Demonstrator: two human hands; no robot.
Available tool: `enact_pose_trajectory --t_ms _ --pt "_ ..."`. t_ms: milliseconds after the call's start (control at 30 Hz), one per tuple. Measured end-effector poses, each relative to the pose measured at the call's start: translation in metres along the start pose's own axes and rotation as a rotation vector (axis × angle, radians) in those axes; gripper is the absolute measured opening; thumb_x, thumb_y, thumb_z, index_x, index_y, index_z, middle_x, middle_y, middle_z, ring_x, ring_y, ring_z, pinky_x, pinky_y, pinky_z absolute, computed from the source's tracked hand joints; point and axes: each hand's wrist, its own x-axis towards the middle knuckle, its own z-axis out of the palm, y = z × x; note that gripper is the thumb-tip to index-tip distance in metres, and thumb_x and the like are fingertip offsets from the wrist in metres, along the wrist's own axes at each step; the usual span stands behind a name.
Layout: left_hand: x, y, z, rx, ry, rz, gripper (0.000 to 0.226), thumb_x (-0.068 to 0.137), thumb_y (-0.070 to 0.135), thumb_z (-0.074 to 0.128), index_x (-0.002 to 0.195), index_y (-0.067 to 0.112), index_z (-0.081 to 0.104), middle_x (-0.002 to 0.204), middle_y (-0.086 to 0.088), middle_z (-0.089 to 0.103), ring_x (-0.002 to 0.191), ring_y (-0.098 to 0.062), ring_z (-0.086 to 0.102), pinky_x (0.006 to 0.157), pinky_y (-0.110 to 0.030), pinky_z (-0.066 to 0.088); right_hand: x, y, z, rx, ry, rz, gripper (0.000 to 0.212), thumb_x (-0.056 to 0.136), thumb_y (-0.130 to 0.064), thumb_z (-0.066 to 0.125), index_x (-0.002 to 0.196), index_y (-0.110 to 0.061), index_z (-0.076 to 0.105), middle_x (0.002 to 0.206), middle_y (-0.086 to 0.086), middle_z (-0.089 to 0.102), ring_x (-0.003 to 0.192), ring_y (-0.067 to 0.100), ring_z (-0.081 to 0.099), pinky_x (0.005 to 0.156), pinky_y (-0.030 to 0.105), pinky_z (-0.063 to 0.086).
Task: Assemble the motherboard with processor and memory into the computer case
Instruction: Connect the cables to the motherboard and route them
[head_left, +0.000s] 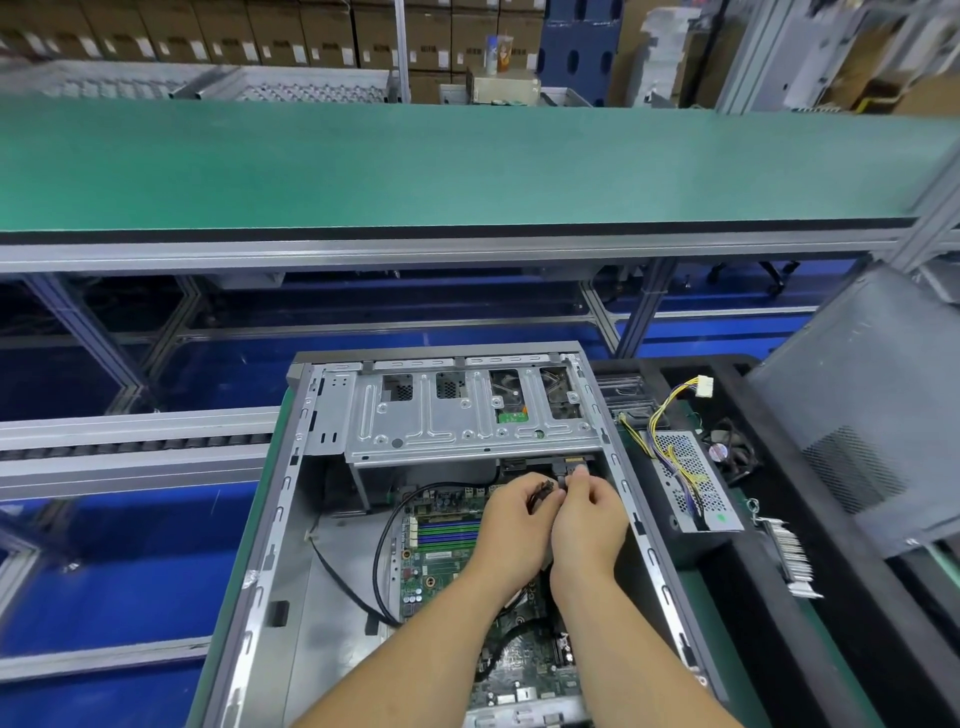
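Head view: open computer case (322, 519) lies on its side on a green mat, the motherboard (441, 561) already seated on the case floor, its green and blue memory slots (449, 532) visible just left of the hands. Both hands are together at the far edge of the board, just under the silver drive cage (467, 421). Left hand (511, 525) has its fingers curled around a small black connector (545, 487); right hand (589, 517) pinches a second dark plug (574, 470) between thumb and fingertips — the two hands touch each other. Whether the plugs are mated cannot be told. A black cable (382, 551) loops from the cage down the board's left side. To the right of the case, on a black tray (810, 613), sits a perforated power supply (693, 480) with yellow and black wires (662, 415) ending in a white plug, beside a small fan (730, 452); a grey side panel (878, 415) leans further right. Green conveyor belt (467, 166) runs across beyond.
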Motion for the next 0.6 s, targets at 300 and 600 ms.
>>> enact_pose_trajectory --t_ms 300,600 --pt "-0.002 0.0043 0.0007 -0.035 -0.012 0.018 0.026 0.097 0.023 0.06 0.075 0.009 0.062 0.066 0.005 0.058 0.061 -0.003 0.046 0.057 -0.015 0.039 0.003 -0.0006 0.0002 -0.192 0.029 -0.145 0.038 0.108 -0.025 0.044 0.074 -0.012 0.054 0.07 0.001 0.058 0.065 0.013 0.054 0.052 0.025 0.033" --pt "-0.0002 0.0026 -0.0013 -0.018 -0.018 0.033 0.018 0.096 0.017 0.059 0.083 0.014 0.071 0.081 -0.002 0.07 0.071 -0.004 0.057 0.066 -0.021 0.048 0.0056 0.0002 0.0045 -0.23 0.057 -0.202 0.041 0.107 -0.026 0.045 0.071 -0.009 0.053 0.066 0.002 0.056 0.06 0.012 0.051 0.049 0.023 0.029"
